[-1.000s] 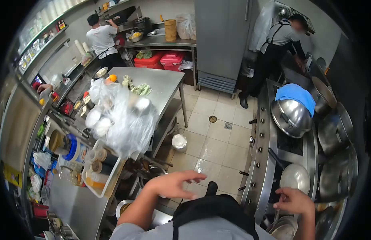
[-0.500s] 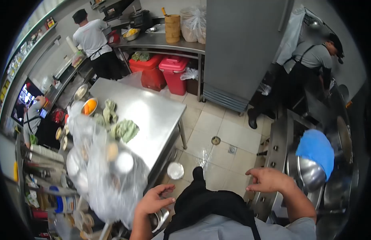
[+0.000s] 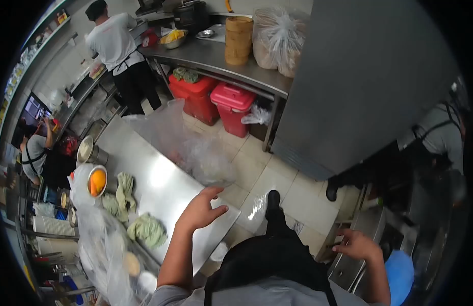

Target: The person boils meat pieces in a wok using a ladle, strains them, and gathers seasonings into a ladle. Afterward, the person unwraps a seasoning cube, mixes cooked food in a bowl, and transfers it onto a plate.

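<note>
My left hand (image 3: 199, 209) hangs over the near corner of the steel table (image 3: 167, 196), fingers apart and holding nothing. Out to the right, my right hand (image 3: 356, 243) is above the edge of the steel stove counter (image 3: 343, 275), its fingers loosely curled with gaps between them and nothing in them. Crumpled green cloths (image 3: 147, 230) lie on the table left of my left arm. Beside them is a metal bowl with orange pieces (image 3: 97, 182). A large clear plastic bag (image 3: 101, 250) covers containers at the table's near left. Blue plastic (image 3: 399, 278) shows by my right forearm.
A tall grey fridge (image 3: 364, 86) stands ahead right. Red bins (image 3: 231, 104) sit under the back counter (image 3: 216, 58). Clear plastic (image 3: 208, 158) hangs at the table's far edge. Co-workers are at back left (image 3: 116, 46), far left (image 3: 36, 153) and right (image 3: 440, 127). The tiled floor (image 3: 257, 178) looks shiny.
I have stepped forward, nearer the fridge and back counter. My left hand has risen and moved over the table corner. The right-hand co-worker is now partly behind the fridge.
</note>
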{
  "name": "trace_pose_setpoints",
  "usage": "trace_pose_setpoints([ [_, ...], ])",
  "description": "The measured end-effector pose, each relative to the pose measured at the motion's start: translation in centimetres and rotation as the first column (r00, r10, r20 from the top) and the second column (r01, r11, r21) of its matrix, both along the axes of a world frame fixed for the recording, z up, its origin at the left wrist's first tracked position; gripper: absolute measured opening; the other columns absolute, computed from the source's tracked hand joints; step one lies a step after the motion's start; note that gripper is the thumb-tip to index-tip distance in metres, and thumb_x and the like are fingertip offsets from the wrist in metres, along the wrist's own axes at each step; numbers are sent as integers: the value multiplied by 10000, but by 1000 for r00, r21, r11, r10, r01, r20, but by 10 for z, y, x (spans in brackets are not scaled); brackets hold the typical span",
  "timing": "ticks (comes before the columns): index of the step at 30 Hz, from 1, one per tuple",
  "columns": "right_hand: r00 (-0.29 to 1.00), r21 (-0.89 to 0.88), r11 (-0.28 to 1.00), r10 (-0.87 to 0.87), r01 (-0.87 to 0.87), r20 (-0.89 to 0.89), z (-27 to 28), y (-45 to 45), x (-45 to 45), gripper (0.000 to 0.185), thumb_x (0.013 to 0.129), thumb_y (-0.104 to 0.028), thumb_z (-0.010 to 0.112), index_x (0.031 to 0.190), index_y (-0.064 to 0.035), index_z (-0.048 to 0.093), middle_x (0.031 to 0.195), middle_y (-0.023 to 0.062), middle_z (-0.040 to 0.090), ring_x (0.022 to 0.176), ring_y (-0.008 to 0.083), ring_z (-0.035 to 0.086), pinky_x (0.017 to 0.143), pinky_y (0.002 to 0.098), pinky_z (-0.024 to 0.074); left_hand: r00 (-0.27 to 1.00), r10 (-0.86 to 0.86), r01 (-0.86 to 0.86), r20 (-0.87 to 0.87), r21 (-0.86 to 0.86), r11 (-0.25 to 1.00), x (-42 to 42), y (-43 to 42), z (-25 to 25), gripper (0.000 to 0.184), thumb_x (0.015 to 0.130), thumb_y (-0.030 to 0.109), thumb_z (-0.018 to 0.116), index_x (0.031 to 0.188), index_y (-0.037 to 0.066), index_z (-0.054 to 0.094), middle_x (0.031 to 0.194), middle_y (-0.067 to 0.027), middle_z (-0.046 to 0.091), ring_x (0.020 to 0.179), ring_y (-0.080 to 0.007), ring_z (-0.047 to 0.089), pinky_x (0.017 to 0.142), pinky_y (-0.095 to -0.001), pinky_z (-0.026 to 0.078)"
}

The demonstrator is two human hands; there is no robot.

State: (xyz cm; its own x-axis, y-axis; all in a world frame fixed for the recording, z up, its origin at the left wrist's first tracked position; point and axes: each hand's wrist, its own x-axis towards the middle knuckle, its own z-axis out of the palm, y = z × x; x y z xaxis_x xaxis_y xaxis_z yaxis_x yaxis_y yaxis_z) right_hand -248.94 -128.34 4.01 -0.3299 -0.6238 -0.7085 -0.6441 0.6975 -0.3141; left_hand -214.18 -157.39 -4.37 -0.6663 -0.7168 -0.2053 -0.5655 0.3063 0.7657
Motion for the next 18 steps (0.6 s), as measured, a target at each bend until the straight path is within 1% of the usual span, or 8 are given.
trace_pose_setpoints([
  [3,980,7,981,196,-196,-40,-67,-45,-84,711,765,-488,687,1252,12,555,1038,212,680,1029,357,633,895,407,492,989,17,14,147,-210,978,-19,-49,-35,585,765,262,754,1254,6,562,1200,-197,594,1079,-306,601,878,-388,497],
  [4,975,125,968,221,-216,-24,-67,-79,-104,747,771,-508,680,1282,13,526,1119,226,652,1091,358,604,928,403,477,985,38,-9,171,-165,986,-27,-63,-32,575,758,274,758,1228,-5,577,1157,-208,612,1054,-318,610,867,-389,499],
  [6,941,11,946,323,-323,-102,-87,-138,-143,816,761,-564,676,1316,8,500,1232,249,593,1143,388,570,988,410,444,987,72,-57,142,-104,993,-41,-89,-19,574,746,312,766,1174,-34,603,1059,-233,651,981,-341,639,840,-398,508],
  [8,903,25,912,410,-410,-130,-65,-226,-162,889,765,-550,680,1395,0,382,1253,263,574,1190,399,536,999,424,434,957,174,-165,234,-56,985,-61,-110,-8,636,743,359,760,1220,-27,593,1106,-233,651,1001,-339,649,852,-391,514],
  [11,858,-182,839,489,-512,-161,-14,-362,-159,870,790,-451,705,1433,-21,306,1199,276,595,1154,410,555,965,456,447,940,239,-236,244,-39,971,-100,-133,23,644,748,364,752,1248,-7,588,1155,-205,647,1005,-331,651,868,-392,514],
  [15,750,-610,488,594,-624,-291,92,-514,-117,847,788,-433,703,1437,-47,320,1095,210,645,992,363,634,859,435,496,984,174,-177,34,101,979,-142,-171,34,616,791,341,745,1278,7,567,1189,-180,639,1055,-274,632,891,-366,500],
  [16,776,-683,457,574,-569,-262,113,-550,-106,838,785,-389,720,1442,-51,326,1046,177,654,941,323,648,826,405,509,990,133,-123,-55,156,980,-154,-182,47,611,804,329,745,1287,6,557,1196,-172,637,1077,-253,623,905,-356,493],
  [18,804,-884,208,538,-420,-255,147,-614,-88,828,785,-326,737,1437,-18,331,916,125,647,846,235,638,779,347,516,989,104,-88,-109,140,986,-170,-209,59,613,815,326,740,1293,-6,547,1211,-188,626,1073,-262,625,904,-358,494],
])
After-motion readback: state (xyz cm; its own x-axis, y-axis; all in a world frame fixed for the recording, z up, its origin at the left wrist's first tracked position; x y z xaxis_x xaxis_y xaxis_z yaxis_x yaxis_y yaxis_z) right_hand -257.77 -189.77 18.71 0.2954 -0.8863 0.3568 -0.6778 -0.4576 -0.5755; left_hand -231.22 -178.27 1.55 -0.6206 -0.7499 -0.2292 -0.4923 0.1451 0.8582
